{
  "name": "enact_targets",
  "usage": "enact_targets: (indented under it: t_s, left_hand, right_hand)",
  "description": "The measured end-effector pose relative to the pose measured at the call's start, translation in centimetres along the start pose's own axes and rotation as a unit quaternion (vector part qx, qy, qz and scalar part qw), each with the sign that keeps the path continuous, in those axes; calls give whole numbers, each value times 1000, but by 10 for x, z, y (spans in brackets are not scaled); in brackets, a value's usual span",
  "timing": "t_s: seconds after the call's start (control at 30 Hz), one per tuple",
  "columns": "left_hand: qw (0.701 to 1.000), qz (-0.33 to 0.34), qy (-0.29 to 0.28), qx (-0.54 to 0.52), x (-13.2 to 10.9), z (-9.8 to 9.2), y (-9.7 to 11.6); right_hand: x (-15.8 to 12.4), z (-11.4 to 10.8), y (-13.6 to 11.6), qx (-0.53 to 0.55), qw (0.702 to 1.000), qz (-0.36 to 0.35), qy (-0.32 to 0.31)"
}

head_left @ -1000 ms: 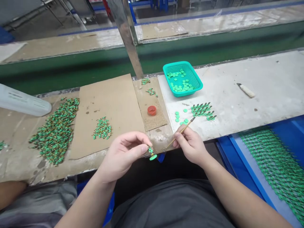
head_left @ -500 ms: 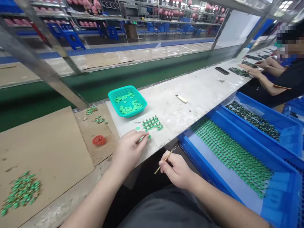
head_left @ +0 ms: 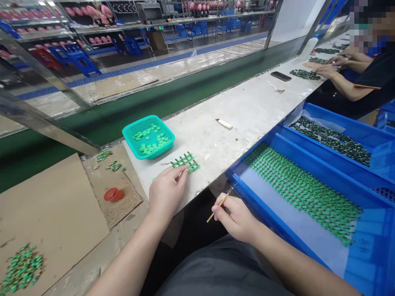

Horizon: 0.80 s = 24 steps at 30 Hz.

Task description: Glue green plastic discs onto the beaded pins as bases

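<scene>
My left hand (head_left: 166,191) is closed in a pinch at the near edge of a group of small green discs with dark upright stems (head_left: 191,161). One such piece appears to be at the fingertips, mostly hidden by them. Over the gap in front of my lap, my right hand (head_left: 236,218) grips a thin wooden stick (head_left: 216,209) with a narrow tip pointing up and away. Behind the group stands a turquoise basket (head_left: 128,135) holding loose flat green discs (head_left: 151,144). Part of another green disc shows beside my left knuckles.
Left are a red lid-like dish (head_left: 113,194) and piles of green-and-gold parts (head_left: 23,267) on cardboard (head_left: 61,205). A white-handled knife (head_left: 224,124) and a dark phone-like object (head_left: 280,76) lie farther along the bench. Blue trays (head_left: 314,263) stand right; a co-worker's hands (head_left: 327,72) work beyond.
The view has shifted, so the bench things sit farther left. My left hand has moved up against the group of green pieces. My right hand still holds the stick.
</scene>
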<state>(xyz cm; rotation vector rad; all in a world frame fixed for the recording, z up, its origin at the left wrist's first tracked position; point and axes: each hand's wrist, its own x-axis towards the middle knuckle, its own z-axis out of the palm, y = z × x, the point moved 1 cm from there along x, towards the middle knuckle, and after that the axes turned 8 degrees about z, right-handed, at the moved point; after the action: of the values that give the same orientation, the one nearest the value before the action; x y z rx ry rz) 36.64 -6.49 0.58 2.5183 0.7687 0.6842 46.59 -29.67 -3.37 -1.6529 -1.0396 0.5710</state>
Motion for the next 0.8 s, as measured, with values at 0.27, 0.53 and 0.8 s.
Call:
enact_targets:
  t_s: [0.27,0.53,0.8]
  left_hand:
    - [997,-37,-34,57,-7,-70,-34]
    - [981,-64,-105,152,-19,-42,-27]
    - [987,-90,-114,73,-12,-33,-31]
  right_hand:
    - [0,-6,-7,67,996,58,-16]
    - [-2,8,-19,58,991,79,-90]
    - [-6,19,-29,43,992,78,-92]
